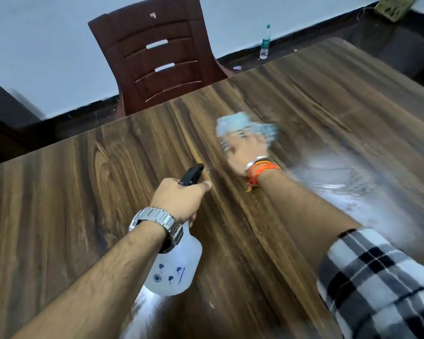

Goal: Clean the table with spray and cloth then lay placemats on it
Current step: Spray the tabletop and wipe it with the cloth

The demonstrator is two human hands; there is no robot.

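A dark wood-grain table (pixel 83 192) fills most of the view. My left hand (pixel 179 199) grips the neck of a white spray bottle (pixel 174 267) with a black trigger head, held just above the table. My right hand (pixel 247 152) presses a light blue cloth (pixel 245 124) flat on the tabletop further out; hand and cloth are blurred by motion. A wet, shiny streak (pixel 340 177) lies on the wood to the right of that hand. No placemats are in view.
A brown plastic chair (pixel 157 57) stands at the table's far edge. A clear water bottle (pixel 265 42) stands on the floor by the white wall. A dark piece of furniture (pixel 3 111) sits at the left.
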